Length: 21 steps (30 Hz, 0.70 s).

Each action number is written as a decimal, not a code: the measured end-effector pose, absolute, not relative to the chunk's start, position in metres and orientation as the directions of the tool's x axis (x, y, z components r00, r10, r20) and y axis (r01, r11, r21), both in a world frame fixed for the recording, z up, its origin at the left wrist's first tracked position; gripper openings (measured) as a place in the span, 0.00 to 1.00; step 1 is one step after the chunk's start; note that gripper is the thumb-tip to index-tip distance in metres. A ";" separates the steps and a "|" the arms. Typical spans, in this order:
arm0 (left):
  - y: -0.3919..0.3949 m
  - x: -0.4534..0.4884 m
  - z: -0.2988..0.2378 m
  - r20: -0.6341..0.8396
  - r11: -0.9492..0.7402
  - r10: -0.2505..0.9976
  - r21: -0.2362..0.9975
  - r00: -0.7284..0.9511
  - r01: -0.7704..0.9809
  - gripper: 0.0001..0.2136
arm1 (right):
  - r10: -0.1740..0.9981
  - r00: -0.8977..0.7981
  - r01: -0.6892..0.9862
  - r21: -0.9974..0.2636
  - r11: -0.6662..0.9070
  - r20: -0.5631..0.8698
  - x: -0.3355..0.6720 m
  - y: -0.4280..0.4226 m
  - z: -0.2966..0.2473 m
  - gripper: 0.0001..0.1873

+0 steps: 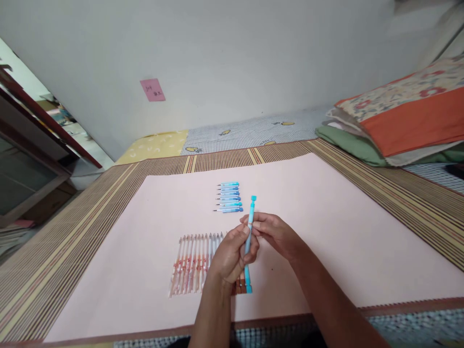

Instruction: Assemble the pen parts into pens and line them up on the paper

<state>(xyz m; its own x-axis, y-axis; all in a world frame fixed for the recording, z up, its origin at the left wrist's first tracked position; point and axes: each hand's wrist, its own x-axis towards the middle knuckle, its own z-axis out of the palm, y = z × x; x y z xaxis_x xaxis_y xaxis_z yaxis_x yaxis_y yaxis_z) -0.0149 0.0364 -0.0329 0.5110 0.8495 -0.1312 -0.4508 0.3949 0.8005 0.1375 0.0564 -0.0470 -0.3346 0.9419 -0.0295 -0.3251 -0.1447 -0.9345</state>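
Observation:
My left hand is closed around the lower half of a light-blue pen, its thumb against the barrel. The pen stands nearly upright, with bright turquoise pieces at both ends. My right hand pinches the barrel near its middle, just above the left thumb. Beyond my hands lie several short blue pencils, stacked in a column with dark points to the left. A row of clear-barrelled pens with red and pink decoration lies to the left, its right end hidden behind my left hand. Brown pieces show below that hand.
Everything lies on a large pale pink sheet over a striped mat. Folded bedding with an orange border is piled at the back right. On the grey wall hangs a pink note. A doorway opens at far left.

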 end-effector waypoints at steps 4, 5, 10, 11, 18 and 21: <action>0.036 -0.016 -0.030 -0.142 0.380 0.862 0.816 0.486 -0.436 0.15 | 0.922 -0.386 -0.358 -0.917 -0.178 -0.028 0.136 0.056 -0.050 0.17; 0.035 -0.016 -0.029 -0.138 0.377 0.862 0.818 0.487 -0.435 0.15 | 0.916 -0.401 -0.369 -0.910 -0.189 -0.027 0.135 0.056 -0.050 0.18; 0.033 -0.015 -0.027 -0.094 0.295 0.903 0.847 0.420 -0.443 0.20 | 0.913 -0.408 -0.408 -0.895 -0.180 0.002 0.136 0.056 -0.048 0.17; 0.033 -0.014 -0.028 -0.083 0.260 0.919 0.863 0.386 -0.434 0.20 | 0.916 -0.400 -0.413 -0.894 -0.175 0.005 0.136 0.056 -0.047 0.15; 0.029 0.004 -0.033 -0.031 0.060 0.992 0.969 0.121 -0.240 0.25 | 0.985 -0.170 -0.419 -0.902 -0.106 -0.037 0.128 0.058 -0.048 0.18; 0.029 0.007 -0.033 -0.012 0.029 0.996 0.983 0.092 -0.184 0.27 | 0.985 -0.146 -0.425 -0.893 -0.145 -0.090 0.126 0.059 -0.050 0.17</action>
<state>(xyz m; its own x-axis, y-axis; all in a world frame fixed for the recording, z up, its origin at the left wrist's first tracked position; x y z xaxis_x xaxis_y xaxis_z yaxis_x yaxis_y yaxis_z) 0.0069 0.0287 -0.0326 0.0921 0.9957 -0.0122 -0.1838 0.0290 0.9825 0.1256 0.0587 -0.0496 -0.1456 0.9852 -0.0901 -0.4253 -0.1446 -0.8934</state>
